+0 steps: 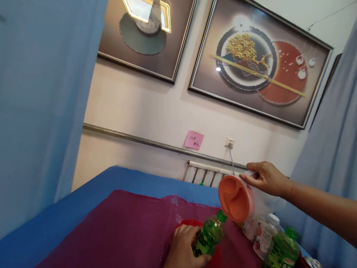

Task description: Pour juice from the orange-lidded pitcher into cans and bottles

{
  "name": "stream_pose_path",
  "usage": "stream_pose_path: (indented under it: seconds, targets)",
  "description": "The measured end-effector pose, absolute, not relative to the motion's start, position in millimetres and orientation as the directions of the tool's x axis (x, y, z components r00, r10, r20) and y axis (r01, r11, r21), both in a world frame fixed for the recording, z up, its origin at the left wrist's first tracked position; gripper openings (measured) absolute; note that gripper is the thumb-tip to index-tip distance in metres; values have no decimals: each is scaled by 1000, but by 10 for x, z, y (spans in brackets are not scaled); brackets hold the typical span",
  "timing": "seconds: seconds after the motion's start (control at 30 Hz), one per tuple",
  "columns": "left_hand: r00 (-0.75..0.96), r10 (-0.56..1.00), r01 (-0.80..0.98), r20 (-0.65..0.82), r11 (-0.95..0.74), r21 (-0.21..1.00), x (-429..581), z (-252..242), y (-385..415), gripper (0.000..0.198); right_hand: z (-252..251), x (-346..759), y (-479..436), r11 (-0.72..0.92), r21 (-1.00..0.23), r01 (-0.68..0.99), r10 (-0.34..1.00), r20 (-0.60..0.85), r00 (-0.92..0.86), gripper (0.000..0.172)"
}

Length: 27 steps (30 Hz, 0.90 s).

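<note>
My left hand (182, 251) is wrapped around a green plastic bottle (211, 232) with a green cap, tilted to the right. Under and beside that bottle shows something bright red (191, 222), mostly hidden by my hand. My right hand (268, 179) grips the pale handle of a clear plastic pitcher, whose orange lid (235, 198) faces me on its side. The pitcher is held above several bottles: a clear one with a white cap (267, 235) and another green bottle (281, 250). A can (314, 264) is cut off at the lower edge.
A dark pink plastic sheet (97, 243) covers part of the blue bed or table (132, 176). Blue curtains hang at the left (30, 102) and right (345, 134). Behind are a wall rail (154, 144), a pink note (194, 140), a plugged socket (229, 143) and two framed pictures.
</note>
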State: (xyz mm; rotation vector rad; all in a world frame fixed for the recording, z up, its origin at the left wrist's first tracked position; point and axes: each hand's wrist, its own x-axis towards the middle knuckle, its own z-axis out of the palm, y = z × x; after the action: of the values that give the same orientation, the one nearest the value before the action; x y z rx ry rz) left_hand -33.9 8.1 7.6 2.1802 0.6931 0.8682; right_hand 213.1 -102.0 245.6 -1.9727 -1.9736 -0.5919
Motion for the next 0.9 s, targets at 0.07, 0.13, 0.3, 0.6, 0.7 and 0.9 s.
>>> stream_pose_path:
  seconds: [0.07,0.13,0.3,0.6,0.7,0.9]
  targets:
    - [636,670,210,382,-627,750,-336,62,88,53,2452,2137,-1022,-25,78,997,877,481,-16,53]
    - [637,666,204,387,-631,749,-338,53,92,51,2448,2142,-1025,-27,71,997,876,482,-11,53]
    - [640,668,209,380,-627,750,-349,74,83,51,2442,2144,-1035,-19,80,997,877,480,-21,53]
    - [642,673,228,367,-625,747,-351,103,73,48,2441,2139,-1038,-17,85,996,877,479,-26,53]
    - [640,674,223,370,-623,750,-355,108,69,51,2444,2137,-1041,-23,91,996,877,481,-24,52]
    - [646,665,211,376,-628,749,-354,87,68,51,2472,2112,-1031,-15,68,998,882,471,-19,50]
